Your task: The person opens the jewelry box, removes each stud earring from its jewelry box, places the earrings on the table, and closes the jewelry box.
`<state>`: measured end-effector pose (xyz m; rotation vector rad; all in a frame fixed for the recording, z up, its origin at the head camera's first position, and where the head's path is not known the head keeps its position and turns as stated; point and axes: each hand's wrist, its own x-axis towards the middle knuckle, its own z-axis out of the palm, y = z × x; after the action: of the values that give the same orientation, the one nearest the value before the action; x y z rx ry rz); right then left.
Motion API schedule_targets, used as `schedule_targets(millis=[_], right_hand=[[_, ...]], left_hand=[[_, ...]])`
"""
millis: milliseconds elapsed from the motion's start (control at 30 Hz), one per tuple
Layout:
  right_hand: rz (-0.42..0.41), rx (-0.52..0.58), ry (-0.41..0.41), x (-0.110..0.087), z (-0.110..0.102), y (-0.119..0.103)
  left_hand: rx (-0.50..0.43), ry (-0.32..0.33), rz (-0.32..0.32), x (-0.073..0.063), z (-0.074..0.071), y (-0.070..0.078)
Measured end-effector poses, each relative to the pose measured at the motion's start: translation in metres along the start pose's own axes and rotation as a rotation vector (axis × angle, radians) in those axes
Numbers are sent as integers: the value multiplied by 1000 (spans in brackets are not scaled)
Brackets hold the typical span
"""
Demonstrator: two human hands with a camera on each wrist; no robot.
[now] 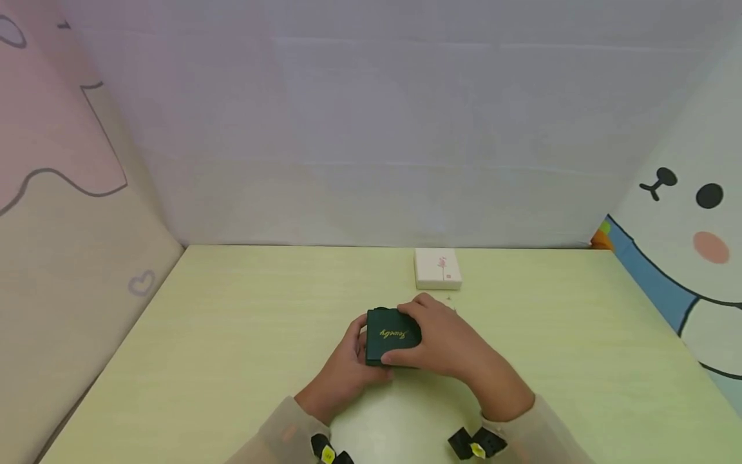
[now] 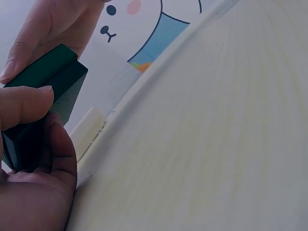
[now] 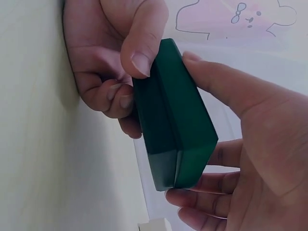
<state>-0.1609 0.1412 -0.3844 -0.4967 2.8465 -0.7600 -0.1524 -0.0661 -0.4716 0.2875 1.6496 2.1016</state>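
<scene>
Both hands hold a dark green jewelry box above the near middle of the table; gold lettering on its lid reads upside down in the head view. My left hand grips the lower part from the left, its thumb along the side and the other fingers curled beneath. From the right, my right hand grips the lid, with thumb on the near edge and fingers on the far edge. A seam between lid and base shows along the side of the box in the right wrist view. The inside is hidden.
At the table's back edge lies a small white box with a pink print. Tiny bits lie on the table between it and the right hand. A pale wall rises behind the table, with printed cloths on both sides.
</scene>
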Motion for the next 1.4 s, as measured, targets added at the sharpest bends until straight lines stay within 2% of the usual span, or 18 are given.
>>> schedule_targets(millis=[200,567,967,1200,1300,1400], right_hand=[[-44,-4,10,3,0,1],[-62,-3,30,0,1,7],[-154,85,-27,-2,-8,17],[-132,145,-48,-6,-12,18],[-118,115,-41,-6,-13,17],[-117,63,-30,-3,-15,18]], left_hand=[[-19,27,-6,1,-1,0],[-38,12,3,1,0,-1],[-44,2,-7,0,3,5],[191,-44,-27,-8,-6,29],[305,-44,-32,-10,-12,42],[428,-18,-23,-8,-17,54]])
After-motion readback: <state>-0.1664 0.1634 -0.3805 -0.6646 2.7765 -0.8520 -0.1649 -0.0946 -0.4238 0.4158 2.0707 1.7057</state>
